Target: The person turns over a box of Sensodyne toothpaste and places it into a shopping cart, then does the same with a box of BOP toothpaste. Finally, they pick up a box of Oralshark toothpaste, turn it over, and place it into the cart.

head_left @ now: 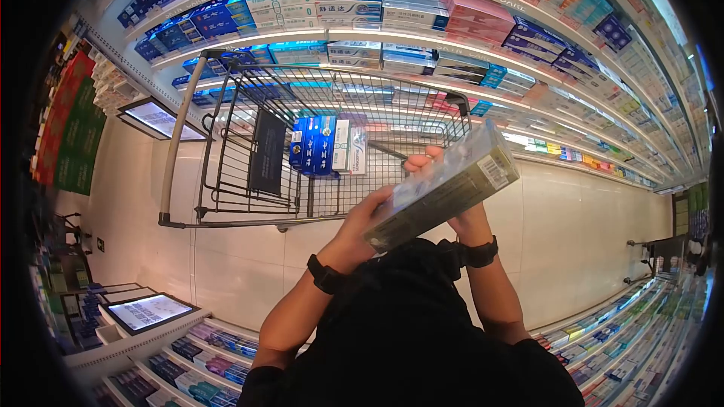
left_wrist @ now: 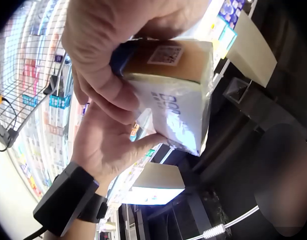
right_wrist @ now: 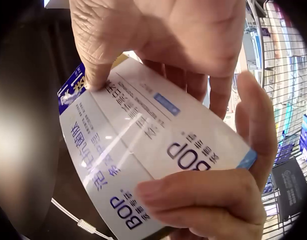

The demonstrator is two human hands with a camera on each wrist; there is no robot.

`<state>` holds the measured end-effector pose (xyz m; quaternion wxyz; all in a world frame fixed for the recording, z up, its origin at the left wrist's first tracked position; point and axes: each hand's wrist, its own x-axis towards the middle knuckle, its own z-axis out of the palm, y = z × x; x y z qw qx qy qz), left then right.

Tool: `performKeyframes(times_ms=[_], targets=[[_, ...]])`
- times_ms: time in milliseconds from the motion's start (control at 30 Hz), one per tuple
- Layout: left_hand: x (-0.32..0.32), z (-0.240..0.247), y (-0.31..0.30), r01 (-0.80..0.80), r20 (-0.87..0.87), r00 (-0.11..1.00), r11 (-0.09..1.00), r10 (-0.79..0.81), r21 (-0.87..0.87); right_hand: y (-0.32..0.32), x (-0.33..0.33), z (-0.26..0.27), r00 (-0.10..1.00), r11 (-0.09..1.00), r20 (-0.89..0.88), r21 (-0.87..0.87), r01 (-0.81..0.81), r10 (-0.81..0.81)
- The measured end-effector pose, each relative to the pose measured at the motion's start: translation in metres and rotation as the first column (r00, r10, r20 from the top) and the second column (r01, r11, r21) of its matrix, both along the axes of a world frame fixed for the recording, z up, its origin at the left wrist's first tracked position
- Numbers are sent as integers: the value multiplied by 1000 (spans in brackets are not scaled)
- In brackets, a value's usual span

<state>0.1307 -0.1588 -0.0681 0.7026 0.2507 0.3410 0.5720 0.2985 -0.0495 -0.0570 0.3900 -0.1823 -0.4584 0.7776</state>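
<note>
In the head view, a long plastic-wrapped pack of cartons [head_left: 445, 188] is held tilted in front of the chest. My left hand [head_left: 354, 230] grips its lower left end. From beneath, my right hand [head_left: 471, 224] holds the other part, its fingers showing past the far side. White faces of the pack [right_wrist: 138, 145] with purple "BOP" lettering fill the right wrist view. There the right thumb [right_wrist: 96, 75] presses one edge, while left-hand fingers [right_wrist: 203, 200] curl over the opposite end. A brown end with a square code [left_wrist: 166, 55] shows in the left wrist view.
A wire shopping cart [head_left: 219, 203] stands ahead, holding blue boxes [head_left: 313, 145] and white-and-green boxes [head_left: 342, 147]. Behind it are store shelves [head_left: 354, 34] packed with cartons. More shelving [head_left: 204, 354] lies on the near side, beside a lit screen [head_left: 151, 311]. Tiled floor [head_left: 558, 218] runs between them.
</note>
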Motion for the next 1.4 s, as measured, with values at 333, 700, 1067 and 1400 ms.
performKeyframes(times_ms=[333, 700, 1067, 1400], targets=[[-26, -51, 38, 97, 36, 995, 966, -91, -238, 28, -12, -34, 952, 995, 307, -93, 32, -2], [-62, -136, 21, 150, -986, -156, 985, -60, -84, 171, -33, -272, 690, 980, 720, -177, 91, 66], [-56, -135, 42, 83, -940, -212, 954, -266, -289, 202, -81, -438, 514, 962, 856, -187, 200, 60], [-57, -134, 51, 100, -933, -155, 934, -326, -343, 204, -86, -464, 514, 947, 847, -264, 183, 136]])
